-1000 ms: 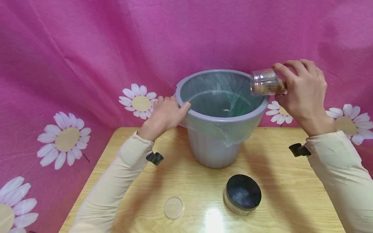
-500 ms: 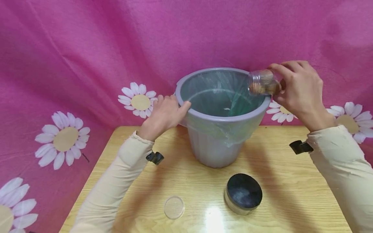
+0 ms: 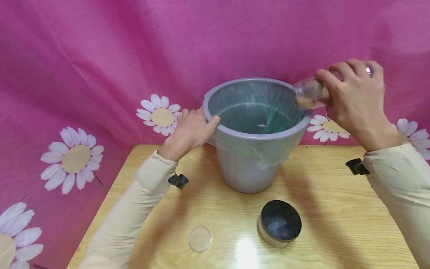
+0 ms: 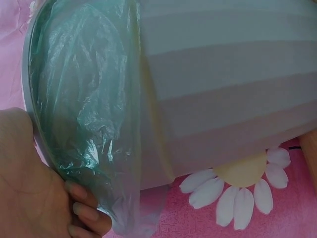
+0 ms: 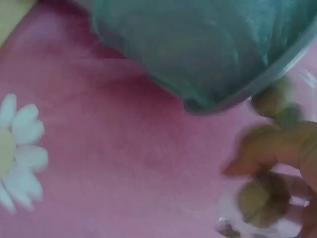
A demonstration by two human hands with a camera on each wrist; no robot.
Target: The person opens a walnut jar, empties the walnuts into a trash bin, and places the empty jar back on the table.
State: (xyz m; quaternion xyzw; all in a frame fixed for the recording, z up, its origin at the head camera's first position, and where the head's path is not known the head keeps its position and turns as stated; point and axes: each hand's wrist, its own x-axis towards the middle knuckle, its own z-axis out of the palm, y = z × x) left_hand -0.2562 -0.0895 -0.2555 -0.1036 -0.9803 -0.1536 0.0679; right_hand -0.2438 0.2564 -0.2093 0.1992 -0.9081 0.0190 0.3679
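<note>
A light grey bin, lined with a thin greenish plastic bag, stands upright on the table. My left hand holds its left rim, thumb over the edge; the left wrist view shows fingers curled beside the bag. My right hand grips a clear jar tipped on its side, mouth pointing left at the bin's right rim. Brown, roundish lumps show inside the jar in the right wrist view, which is blurred. Deep in the bin lies a small whitish scrap.
Nearer on the wooden table lies a clear round lid. To its right sits a short, round container with a black lid. A pink cloth with daisies hangs behind the bin and at the left.
The right hand and jar first shifted slightly left over the rim, then moved back right and up. The left hand stays on the bin, which has barely moved.
</note>
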